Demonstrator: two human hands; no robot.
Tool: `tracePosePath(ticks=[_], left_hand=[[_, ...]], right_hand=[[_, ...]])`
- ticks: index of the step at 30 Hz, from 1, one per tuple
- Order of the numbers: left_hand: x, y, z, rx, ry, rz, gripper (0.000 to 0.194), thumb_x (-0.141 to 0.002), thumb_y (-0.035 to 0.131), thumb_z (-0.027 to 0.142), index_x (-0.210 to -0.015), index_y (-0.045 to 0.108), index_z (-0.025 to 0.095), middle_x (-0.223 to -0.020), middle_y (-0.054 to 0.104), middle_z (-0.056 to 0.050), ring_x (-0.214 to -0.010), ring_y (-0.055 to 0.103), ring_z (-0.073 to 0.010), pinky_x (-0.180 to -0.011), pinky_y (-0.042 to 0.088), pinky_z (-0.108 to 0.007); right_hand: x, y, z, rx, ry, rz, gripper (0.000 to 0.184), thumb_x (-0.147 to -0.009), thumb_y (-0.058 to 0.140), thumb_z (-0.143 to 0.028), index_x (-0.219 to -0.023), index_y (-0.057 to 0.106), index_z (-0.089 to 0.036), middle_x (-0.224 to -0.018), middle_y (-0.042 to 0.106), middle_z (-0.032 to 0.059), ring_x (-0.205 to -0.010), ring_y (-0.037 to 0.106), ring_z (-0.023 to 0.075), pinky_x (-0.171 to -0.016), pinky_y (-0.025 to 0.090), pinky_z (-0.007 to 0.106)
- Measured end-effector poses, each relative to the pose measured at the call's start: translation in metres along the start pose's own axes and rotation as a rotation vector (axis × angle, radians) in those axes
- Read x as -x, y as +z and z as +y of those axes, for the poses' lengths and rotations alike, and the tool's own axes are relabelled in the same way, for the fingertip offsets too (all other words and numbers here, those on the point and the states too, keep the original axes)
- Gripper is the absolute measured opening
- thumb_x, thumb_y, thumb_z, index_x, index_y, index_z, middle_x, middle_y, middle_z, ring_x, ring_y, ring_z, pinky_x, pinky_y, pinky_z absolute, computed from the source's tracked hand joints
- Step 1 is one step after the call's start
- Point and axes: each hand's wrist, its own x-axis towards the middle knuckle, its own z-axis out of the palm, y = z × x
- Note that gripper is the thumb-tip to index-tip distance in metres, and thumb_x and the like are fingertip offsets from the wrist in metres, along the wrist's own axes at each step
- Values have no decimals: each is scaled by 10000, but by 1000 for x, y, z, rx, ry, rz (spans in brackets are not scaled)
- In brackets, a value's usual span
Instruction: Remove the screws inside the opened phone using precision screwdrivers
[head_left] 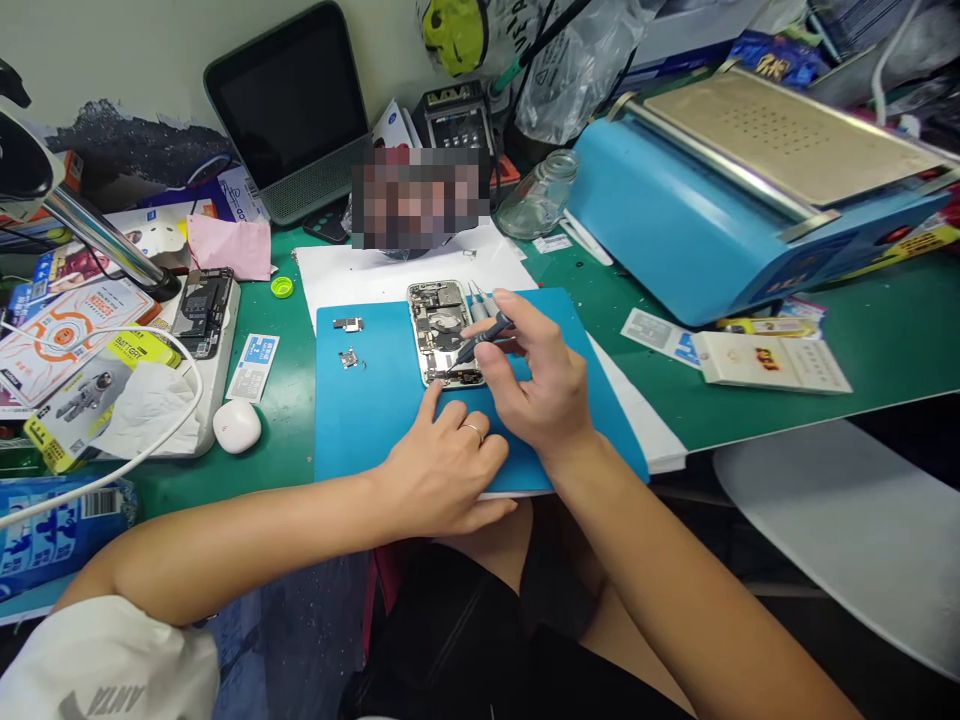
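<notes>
- The table (862, 330), covered in green, carries a blue machine (697, 200) at far right and a dark tablet (289, 110) leaning at the back.
- A blue mat (367, 400) lies at the table's near edge; the opened phone (439, 330) rests on it, two small loose parts (347, 340) well to its left.
- A glass jar (536, 195) lies tipped behind the mat.
- The left hand (442, 465) lies flat on the mat, forefinger touching the phone's near end, its grip apart.
- The right hand (536, 385) arches over the phone, its grip clamped on a dark screwdriver (480, 340) slanting down into the phone.
</notes>
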Motion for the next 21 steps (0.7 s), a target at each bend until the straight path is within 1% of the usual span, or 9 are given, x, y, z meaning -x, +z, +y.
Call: tracePosePath(ticks=[5,8,12,14,16,18,21], left_hand=[[-1,1,-1,13,-1,-15,434,-911,609,580,-964,620,149,-942,603,-97,-957,577,-301,-1106,360,-645],[-1,1,-2,14,0,-20,437,-919,599,580,-977,626,147,-944,608,-102,-968,579,-304,-1108,356,-642],[0,1,-2,6,-5,-19,439,-923,592,579,-985,627,146,-948,609,-101,-966,579,-302,-1116,344,-647],[0,2,-2,7,-3,-17,442,-920,595,581,-988,626,145,-945,608,-98,-965,579,-302,-1112,347,-648],[1,2,-2,3,1,-12,450,-919,595,587,-989,627,144,-948,609,-99,-965,579,-300,-1108,351,-647],[0,3,-2,-5,2,-11,461,-918,593,597,-994,629,144,-952,612,-103,-968,581,-302,-1102,354,-646],[0,3,-2,-9,-2,-17,463,-913,600,599,-1007,632,146,-953,618,-104,-977,586,-309,-1089,364,-646]], right_hand=[[-4,2,-4,-8,-33,-34,592,-989,527,-131,-1538,384,-301,-1135,758,69,-975,757,222,-838,663,381],[-13,-1,-5,1,-66,-95,571,-989,530,-131,-1525,405,-284,-1151,761,70,-969,758,209,-851,654,363],[-26,-6,-3,40,-97,-177,493,-995,538,-166,-1472,473,-268,-1110,774,58,-969,761,205,-844,645,337],[-27,-5,-1,60,-142,-157,468,-996,528,-160,-1451,495,-263,-1103,776,61,-983,759,210,-847,644,341],[-24,-2,2,63,-164,-92,470,-995,518,-145,-1450,493,-260,-1101,778,65,-975,762,204,-845,646,339],[-18,3,3,52,-143,-23,484,-995,521,-144,-1464,473,-256,-1085,783,66,-943,768,193,-819,652,324],[-12,9,4,45,-123,14,501,-994,530,-146,-1475,457,-264,-1032,791,52,-901,771,189,-787,652,320]])
